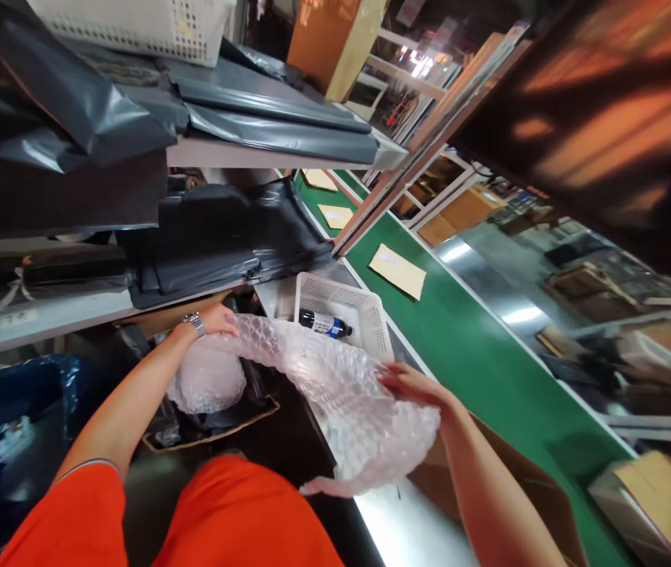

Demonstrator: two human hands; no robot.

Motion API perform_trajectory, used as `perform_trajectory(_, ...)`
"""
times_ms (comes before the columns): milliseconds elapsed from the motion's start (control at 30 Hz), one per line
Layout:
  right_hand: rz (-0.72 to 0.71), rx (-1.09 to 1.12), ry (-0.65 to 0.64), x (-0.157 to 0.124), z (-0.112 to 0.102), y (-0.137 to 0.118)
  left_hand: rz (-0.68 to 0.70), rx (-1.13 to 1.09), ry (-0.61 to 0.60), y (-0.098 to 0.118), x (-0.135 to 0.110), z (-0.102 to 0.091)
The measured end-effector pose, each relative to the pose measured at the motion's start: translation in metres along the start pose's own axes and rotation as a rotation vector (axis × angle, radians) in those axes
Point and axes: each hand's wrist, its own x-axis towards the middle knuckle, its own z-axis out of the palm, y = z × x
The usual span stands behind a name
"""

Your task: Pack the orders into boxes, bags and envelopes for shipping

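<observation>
A long sheet of clear bubble wrap [335, 386] stretches between my two hands, its near end drooping over the metal work surface [412, 528]. My left hand [217, 320], with a metal watch at the wrist, grips its far left end above a cardboard box. Inside that box lies a bundle of bubble wrap [211, 378] among dark items. My right hand [409, 383] rests on the right part of the sheet, fingers curled over its edge. Just behind the sheet, a white plastic basket [378, 315] holds a dark bottle [324, 324] with a blue and white label.
A green conveyor belt [465, 339] runs diagonally on the right, carrying padded envelopes [398, 270]. Shelves with black plastic bags [205, 236] stand ahead and to the left. A blue bag-lined bin [10, 425] is at lower left. A dark screen [601, 134] overhangs the upper right.
</observation>
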Motion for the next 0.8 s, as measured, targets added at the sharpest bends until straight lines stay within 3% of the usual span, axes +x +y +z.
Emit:
perform_trajectory(233,-0.045,-0.097,-0.005,-0.003,-0.01,0.02,0.036,-0.034,-0.025,-0.006,-0.007,-0.003)
perform_trajectory(600,0.072,-0.052,-0.024,-0.031,-0.02,0.003,0.032,-0.059,0.016,-0.02,-0.004,-0.02)
perform_trajectory(800,0.09,-0.144,0.042,-0.033,-0.032,0.016,0.003,0.01,0.043,-0.027,0.002,-0.027)
